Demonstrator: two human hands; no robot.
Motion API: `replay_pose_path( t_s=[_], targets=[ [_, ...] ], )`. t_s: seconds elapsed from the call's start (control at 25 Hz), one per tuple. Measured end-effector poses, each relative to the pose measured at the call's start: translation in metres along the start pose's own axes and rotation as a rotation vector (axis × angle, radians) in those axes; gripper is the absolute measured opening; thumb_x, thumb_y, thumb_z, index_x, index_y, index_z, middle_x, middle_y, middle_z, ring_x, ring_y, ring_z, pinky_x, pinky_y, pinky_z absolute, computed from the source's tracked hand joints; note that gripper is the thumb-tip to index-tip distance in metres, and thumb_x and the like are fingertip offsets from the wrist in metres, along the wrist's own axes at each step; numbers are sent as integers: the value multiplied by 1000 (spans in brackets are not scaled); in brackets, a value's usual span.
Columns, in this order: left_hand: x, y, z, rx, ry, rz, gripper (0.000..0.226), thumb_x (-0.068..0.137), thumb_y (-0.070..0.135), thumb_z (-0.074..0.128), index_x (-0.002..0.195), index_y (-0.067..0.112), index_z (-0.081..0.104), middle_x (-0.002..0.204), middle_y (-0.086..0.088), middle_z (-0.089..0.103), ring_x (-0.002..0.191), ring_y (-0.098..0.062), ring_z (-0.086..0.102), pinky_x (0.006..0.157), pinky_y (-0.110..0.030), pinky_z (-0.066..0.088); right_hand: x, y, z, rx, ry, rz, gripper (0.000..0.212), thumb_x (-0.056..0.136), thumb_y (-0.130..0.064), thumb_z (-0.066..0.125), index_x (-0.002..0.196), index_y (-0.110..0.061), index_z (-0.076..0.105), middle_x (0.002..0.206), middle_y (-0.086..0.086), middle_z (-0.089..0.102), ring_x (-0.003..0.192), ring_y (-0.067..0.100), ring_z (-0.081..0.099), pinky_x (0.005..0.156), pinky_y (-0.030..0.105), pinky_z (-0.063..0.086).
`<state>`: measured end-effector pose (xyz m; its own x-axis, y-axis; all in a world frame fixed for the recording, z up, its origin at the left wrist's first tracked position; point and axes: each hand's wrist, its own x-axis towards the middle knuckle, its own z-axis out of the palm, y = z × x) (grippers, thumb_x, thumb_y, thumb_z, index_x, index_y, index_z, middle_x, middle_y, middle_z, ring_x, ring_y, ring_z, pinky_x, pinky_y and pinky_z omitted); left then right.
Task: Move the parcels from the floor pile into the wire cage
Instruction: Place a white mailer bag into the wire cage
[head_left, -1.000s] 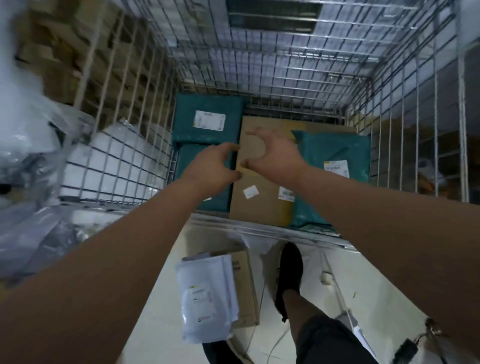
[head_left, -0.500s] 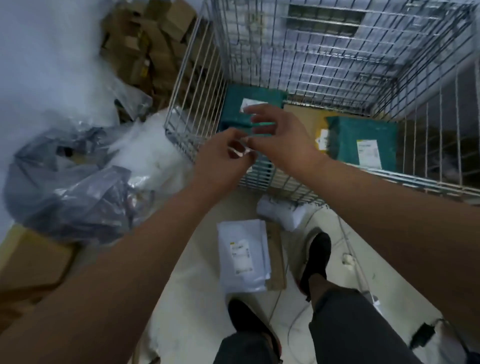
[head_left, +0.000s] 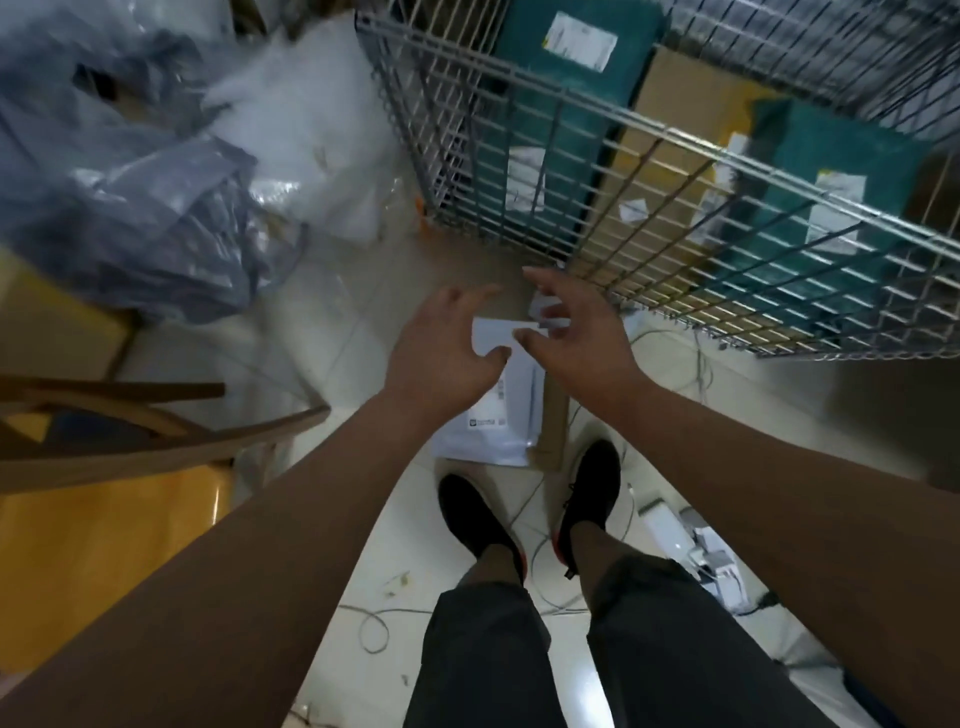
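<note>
**Both hands open above the white parcel on the floor**

The white parcel (head_left: 493, 415) lies flat on the pale tiles, outside the wire cage (head_left: 493, 171), between the cage's near wall and the person's black shoes (head_left: 475, 519). Its right edge overlaps a flat brown carton (head_left: 553, 415). The left hand (head_left: 447, 353) and right hand (head_left: 576, 338) hang over its far end with fingers spread and loosely bent, gripping nothing (whether any fingertip touches the parcel cannot be told).

The cage's top rim runs on a slant from upper left to the right edge, and its near corner meets the floor just beyond the hands. To the left, a heap of grey plastic bags (head_left: 130, 208) and a wooden chair (head_left: 156, 426) close in. Loose cables (head_left: 374, 623) trail over the floor around the feet.

The white parcel carries a printed label with a small dark logo, its text too small to read. Inside the cage, teal parcels (head_left: 561, 78) and a brown box (head_left: 670, 156) bear white shipping labels, also unreadable.
</note>
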<state>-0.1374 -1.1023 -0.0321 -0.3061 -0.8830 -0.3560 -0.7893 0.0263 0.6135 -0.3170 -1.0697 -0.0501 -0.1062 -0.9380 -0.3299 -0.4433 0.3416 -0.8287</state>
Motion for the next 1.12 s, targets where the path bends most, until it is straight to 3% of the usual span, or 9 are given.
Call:
replay_pose_path(
  t_s=[0.16,0.28,0.4,0.48,0.56,0.72,0.84,0.96,1.12],
  targets=[
    [7,-51,41,13,17,-92,77,80,39,77,149,34,44,140,-3,43,125,-24,52,99,-46,50,5,66,34,-160,-61,45,82,84,-38,76,155,-33,35,141,8,50,130,22,45,109,43,43],
    [16,-90,76,89,-56,-170,92,80,48,77,155,47,26,156,-4,28,135,-34,43,104,-54,46,13,117,62,-263,-128,79,101,71,-67,58,159,-37,18,151,16,38,143,31,30,116,52,34],
    [32,-130,118,154,-144,-229,100,78,60,76,153,58,9,165,-3,11,145,-39,31,108,-60,40,23,170,95,-337,-184,105,111,65,-78,52,160,-39,11,163,17,19,152,37,14,120,56,26],
    [44,-155,146,144,-162,-250,104,75,65,75,148,66,1,167,-2,4,147,-40,28,108,-65,38,31,201,116,-349,-188,115,114,65,-78,57,161,-41,8,168,16,3,155,38,5,121,58,25],
    [53,-179,172,98,-176,-288,108,72,67,77,143,71,-4,167,-5,-1,147,-43,30,108,-67,38,37,228,132,-324,-202,162,114,70,-68,72,161,-44,7,168,14,-4,156,35,7,121,54,29],
    [56,-217,208,-48,-235,-363,120,69,56,84,147,67,-7,165,-16,-4,146,-43,32,116,-57,34,45,265,161,-326,-210,187,112,79,-48,82,161,-43,5,163,15,15,151,33,19,120,50,30],
    [50,-224,227,-124,-226,-288,121,75,39,87,157,52,-1,154,-18,19,134,-38,46,107,-38,41,43,279,173,-306,-187,168,115,79,-49,81,160,-46,0,161,11,22,148,32,27,116,49,36],
    [47,-215,234,-173,-150,-279,117,75,43,85,157,51,3,152,-17,23,130,-39,49,105,-46,48,36,278,179,-287,-136,153,116,78,-49,81,161,-43,1,164,13,19,149,32,26,114,47,37],
    [38,-200,223,-209,-104,-297,111,77,41,83,155,55,4,154,-15,21,126,-36,52,102,-41,50,27,255,176,-265,-44,120,114,78,-44,84,163,-32,9,162,12,22,145,29,32,107,38,42]
  ],
)
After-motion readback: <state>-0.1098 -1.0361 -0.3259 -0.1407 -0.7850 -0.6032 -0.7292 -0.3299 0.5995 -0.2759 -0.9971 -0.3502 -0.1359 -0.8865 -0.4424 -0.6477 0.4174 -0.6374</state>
